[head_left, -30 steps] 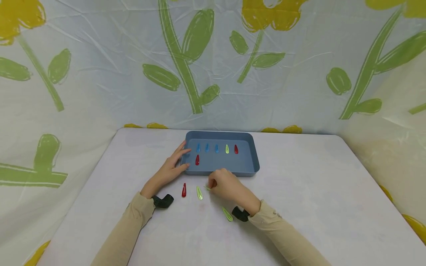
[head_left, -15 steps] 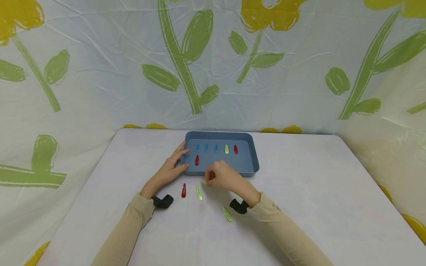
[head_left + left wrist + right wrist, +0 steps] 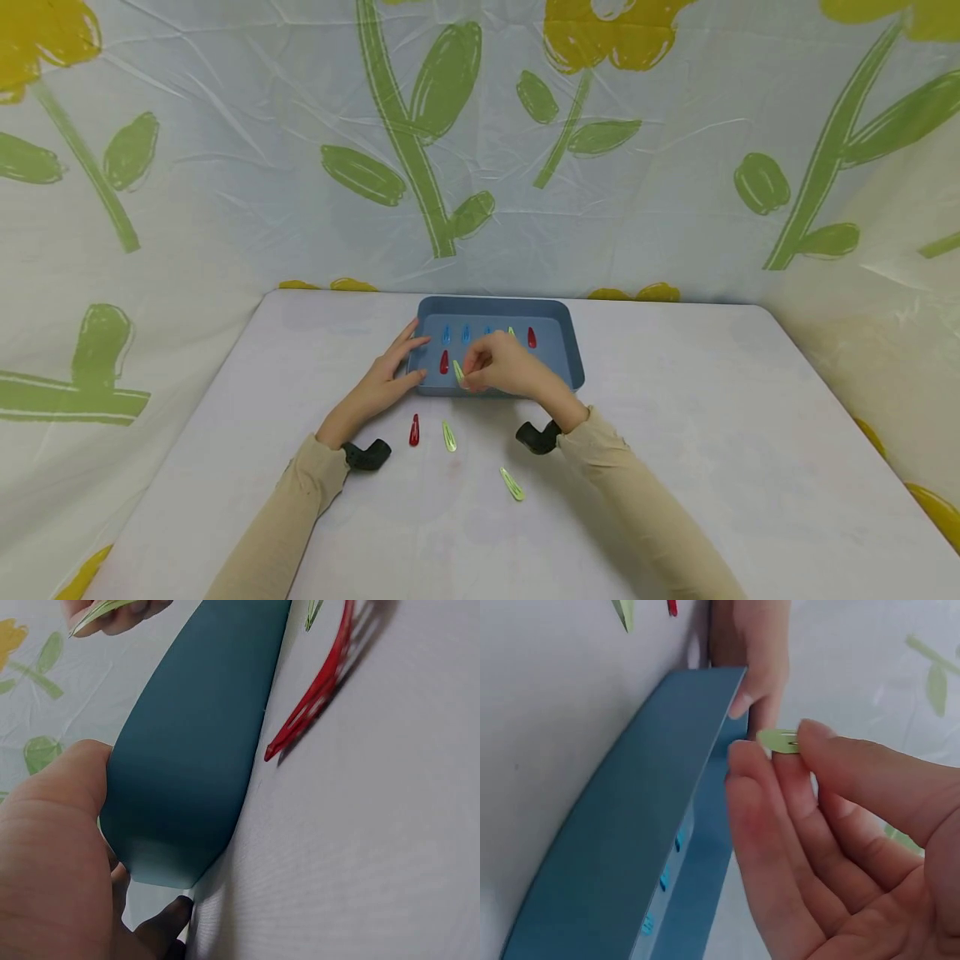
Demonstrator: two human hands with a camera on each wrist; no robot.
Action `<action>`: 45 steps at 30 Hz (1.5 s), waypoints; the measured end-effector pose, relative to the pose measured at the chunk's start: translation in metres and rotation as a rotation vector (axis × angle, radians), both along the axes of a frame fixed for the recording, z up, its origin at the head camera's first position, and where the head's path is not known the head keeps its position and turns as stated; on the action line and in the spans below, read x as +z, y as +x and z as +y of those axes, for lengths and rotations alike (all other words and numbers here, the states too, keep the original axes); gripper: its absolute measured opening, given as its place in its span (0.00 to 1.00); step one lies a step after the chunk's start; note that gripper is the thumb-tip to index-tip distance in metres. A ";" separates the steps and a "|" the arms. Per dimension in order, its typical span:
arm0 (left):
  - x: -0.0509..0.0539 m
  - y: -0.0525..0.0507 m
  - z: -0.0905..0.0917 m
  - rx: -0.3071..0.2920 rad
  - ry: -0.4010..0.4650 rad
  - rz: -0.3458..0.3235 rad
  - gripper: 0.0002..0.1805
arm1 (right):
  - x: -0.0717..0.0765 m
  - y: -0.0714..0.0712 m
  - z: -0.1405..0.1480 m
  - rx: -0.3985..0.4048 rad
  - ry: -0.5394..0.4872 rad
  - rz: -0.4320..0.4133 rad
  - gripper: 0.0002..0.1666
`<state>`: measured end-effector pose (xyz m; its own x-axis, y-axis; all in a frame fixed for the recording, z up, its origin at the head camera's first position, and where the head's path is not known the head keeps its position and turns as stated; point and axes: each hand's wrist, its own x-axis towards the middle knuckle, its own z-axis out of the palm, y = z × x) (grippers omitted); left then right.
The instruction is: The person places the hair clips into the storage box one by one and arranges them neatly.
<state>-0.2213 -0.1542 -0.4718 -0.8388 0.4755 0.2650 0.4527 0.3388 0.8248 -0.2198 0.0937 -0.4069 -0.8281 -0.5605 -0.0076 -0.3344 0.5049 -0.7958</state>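
Head view — right hand (image 3: 506,364) pinches a green clip (image 3: 457,371)

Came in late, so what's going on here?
A person's right hand pinches a green clip above the blue tray, and the left hand rests against the tray's left side. In the tray lie three blue clips, another green clip and two red clips. One more red clip and two loose green clips lie on the table in front of it.
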 end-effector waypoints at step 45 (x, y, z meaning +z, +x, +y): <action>-0.002 -0.001 0.001 0.005 0.002 -0.004 0.29 | -0.029 -0.066 -0.008 -0.545 -0.198 -0.749 0.08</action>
